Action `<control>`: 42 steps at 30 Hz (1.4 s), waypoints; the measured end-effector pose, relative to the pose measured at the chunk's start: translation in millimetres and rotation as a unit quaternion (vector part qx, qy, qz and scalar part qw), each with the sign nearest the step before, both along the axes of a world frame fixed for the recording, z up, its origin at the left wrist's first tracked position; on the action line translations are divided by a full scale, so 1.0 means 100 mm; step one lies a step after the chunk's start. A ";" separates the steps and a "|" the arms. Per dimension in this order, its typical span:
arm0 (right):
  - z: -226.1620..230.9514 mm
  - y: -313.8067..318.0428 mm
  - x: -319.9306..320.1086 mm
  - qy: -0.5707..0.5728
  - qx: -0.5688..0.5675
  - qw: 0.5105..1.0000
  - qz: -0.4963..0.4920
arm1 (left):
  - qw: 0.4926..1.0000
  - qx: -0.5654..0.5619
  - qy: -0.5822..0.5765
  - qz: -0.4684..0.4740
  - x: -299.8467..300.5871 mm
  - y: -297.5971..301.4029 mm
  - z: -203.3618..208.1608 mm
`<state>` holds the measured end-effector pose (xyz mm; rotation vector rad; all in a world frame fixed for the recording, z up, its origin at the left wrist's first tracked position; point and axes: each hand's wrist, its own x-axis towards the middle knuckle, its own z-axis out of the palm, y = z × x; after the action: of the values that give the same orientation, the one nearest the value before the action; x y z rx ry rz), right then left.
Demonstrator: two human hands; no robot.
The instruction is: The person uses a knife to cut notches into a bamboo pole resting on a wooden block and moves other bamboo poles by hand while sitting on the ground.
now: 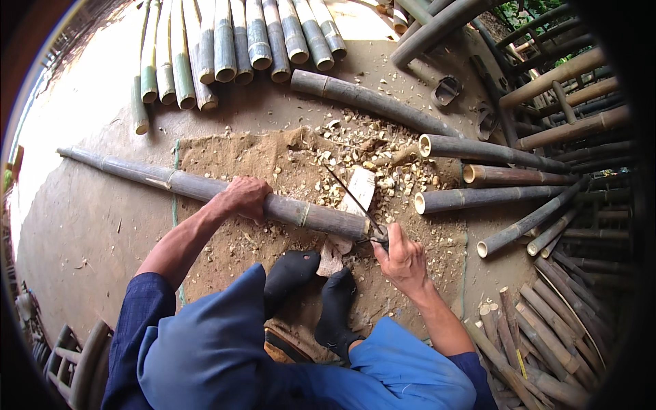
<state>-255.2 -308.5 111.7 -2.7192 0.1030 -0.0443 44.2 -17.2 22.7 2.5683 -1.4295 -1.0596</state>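
Grey jointed bamboo pole (198,188), bare hands (250,197), slim tool (350,197), coarse mat (225,154)

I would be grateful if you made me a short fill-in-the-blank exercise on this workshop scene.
1. The left hand is closed around a long jointed pole made of ____.
2. Of the pole's two ends, left and right in the picture, the right hand with its thin dark tool is at the ____ one.
3. The person's socks are coloured ____.
4. The trousers are coloured ____.

Missing words: bamboo; right; black; blue.
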 end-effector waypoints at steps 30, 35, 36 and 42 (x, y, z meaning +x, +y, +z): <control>0.11 -0.12 -0.06 0.184 -0.028 0.978 -0.095 | 0.932 -0.258 -0.250 0.047 -0.49 0.30 -0.36; -0.07 -0.07 -0.20 0.016 -0.024 0.999 -0.022 | 0.887 -0.326 -0.323 0.052 -0.53 0.22 -0.43; -0.31 -0.22 -0.34 0.093 -0.056 0.993 -0.048 | 0.890 -0.326 -0.313 0.051 -0.55 0.15 -0.45; 0.31 0.14 0.00 0.051 -0.020 0.997 -0.047 | 0.992 -0.076 -0.099 0.000 -0.13 0.06 0.03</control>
<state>-254.9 -294.2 142.7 -2.7540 0.2610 0.0657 31.2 -11.3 25.9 2.6234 -1.4849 -0.6801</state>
